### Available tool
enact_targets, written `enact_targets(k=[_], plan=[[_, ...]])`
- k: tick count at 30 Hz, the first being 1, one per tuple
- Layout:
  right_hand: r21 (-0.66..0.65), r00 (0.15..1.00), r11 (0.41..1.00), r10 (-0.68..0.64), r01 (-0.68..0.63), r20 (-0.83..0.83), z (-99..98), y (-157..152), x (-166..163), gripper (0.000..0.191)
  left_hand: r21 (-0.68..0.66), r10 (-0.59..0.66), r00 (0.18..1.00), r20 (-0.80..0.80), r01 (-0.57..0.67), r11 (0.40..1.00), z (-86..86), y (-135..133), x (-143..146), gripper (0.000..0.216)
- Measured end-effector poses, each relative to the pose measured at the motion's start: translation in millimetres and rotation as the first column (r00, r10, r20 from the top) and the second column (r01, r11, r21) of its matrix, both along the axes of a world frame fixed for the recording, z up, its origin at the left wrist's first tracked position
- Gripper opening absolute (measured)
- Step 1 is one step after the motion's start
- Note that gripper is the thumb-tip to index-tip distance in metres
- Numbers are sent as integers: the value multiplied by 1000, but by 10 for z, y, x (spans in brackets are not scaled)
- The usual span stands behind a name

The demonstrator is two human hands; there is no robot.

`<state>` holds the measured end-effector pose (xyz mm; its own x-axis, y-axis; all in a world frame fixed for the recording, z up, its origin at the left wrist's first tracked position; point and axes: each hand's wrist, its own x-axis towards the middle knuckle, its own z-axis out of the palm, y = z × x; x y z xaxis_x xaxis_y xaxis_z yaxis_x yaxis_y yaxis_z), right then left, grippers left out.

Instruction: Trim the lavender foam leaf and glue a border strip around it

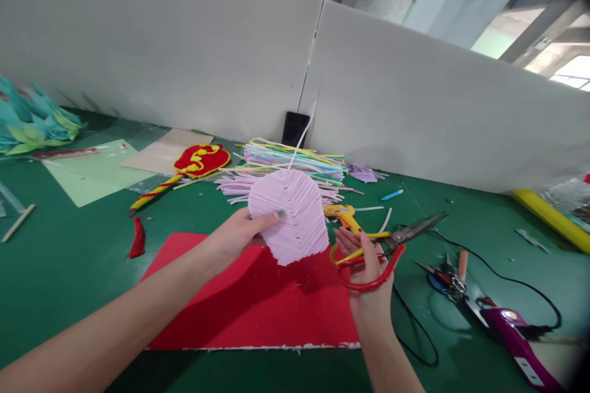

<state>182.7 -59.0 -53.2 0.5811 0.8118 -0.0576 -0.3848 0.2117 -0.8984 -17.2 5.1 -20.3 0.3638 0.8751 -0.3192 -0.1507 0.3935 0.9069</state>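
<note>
Scissors [399,237] hang loosely on right fingers [370,258] while left fingers [268,220] pinch the lilac leaf [304,218] — likely trimming, needing blades [420,227] turned inward.

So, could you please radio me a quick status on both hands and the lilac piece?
Left hand: gripping lilac piece at its left side. Right hand: holding scissors, blades pointing away from piece. Possible obstruction: yellow glue gun, just beyond right hand.

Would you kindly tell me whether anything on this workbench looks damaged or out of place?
The red sheet below the held lilac piece looks worn: its near edge is ragged and white, unlike its red top. Nothing else clearly stands out.
</note>
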Motion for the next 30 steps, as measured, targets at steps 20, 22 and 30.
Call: enact_targets(k=[20, 22, 30], plan=[[-9, 964, 990, 136, -138, 228, -5, -48, -39, 26, 2, 4, 997, 74, -4, 1000, 19, -21, 16, 34], [10, 965, 990, 137, -143, 225, -24, -37, -16, 27, 9, -27, 997, 66, 27, 1000, 4, -27, 17, 36], [-108, 946, 991, 103, -73, 308, -97, -42, -15, 32, -6, -71, 997, 10, 71, 997, -38, -69, 75, 38]])
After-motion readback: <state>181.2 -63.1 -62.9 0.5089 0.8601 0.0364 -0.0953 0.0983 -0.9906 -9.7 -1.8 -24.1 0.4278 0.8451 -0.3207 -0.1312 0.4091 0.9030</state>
